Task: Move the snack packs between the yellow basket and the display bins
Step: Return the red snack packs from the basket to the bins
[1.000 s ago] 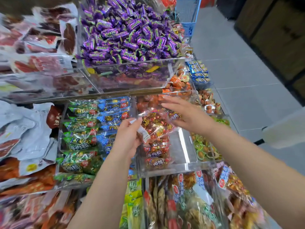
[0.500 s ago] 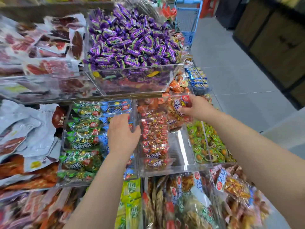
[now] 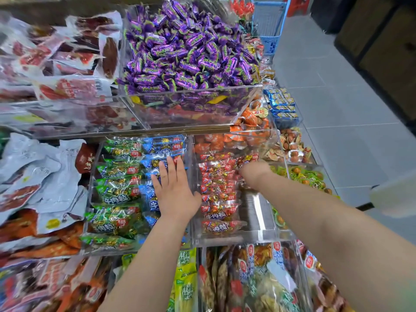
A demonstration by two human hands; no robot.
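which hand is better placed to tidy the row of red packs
Right. The right hand is in the clear bin, at the far end of the red packs; the left hand lies flat on the blue packs next door.

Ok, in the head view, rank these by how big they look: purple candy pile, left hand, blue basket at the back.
1. purple candy pile
2. left hand
3. blue basket, farther away and partly hidden, so hand versus basket is unsure.
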